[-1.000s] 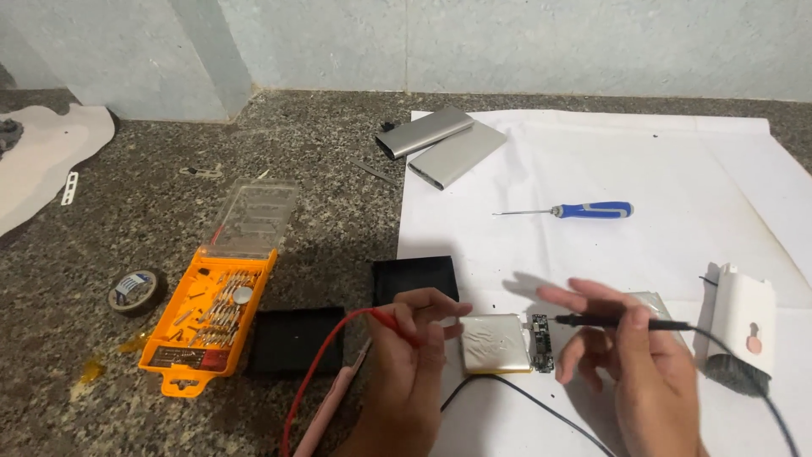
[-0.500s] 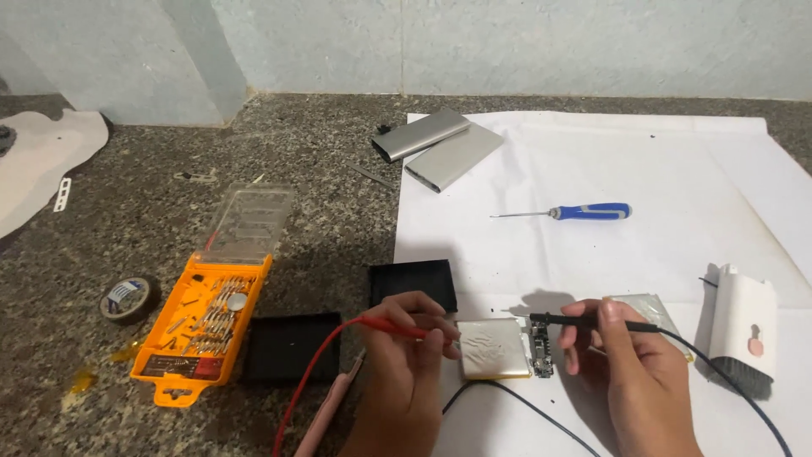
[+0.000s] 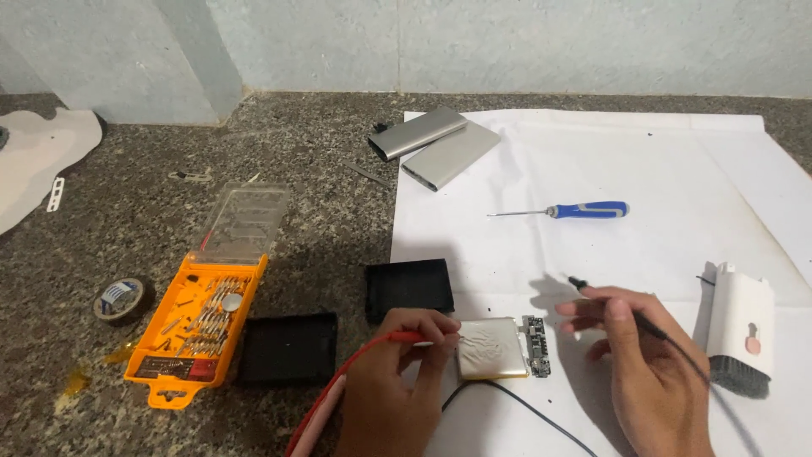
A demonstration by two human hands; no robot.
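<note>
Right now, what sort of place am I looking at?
Probably a makeshift electronics repair spot on a stone counter: an orange bit kit, a screwdriver, and a battery pack being probed.

Two bare hands, left (image 3: 389, 385), right (image 3: 647, 368), no sleeves, no rings

The left hand (image 3: 397, 372) is reaching up from the lower edge, its fingers curled and pinching inward toward the right, thumb pressing against the forefinger. The right hand (image 3: 639, 360) is hovering well apart from it, knuckles up, fingers bent and fanned leftward; it is probably pinching too, though the grip is partly hidden.
</note>
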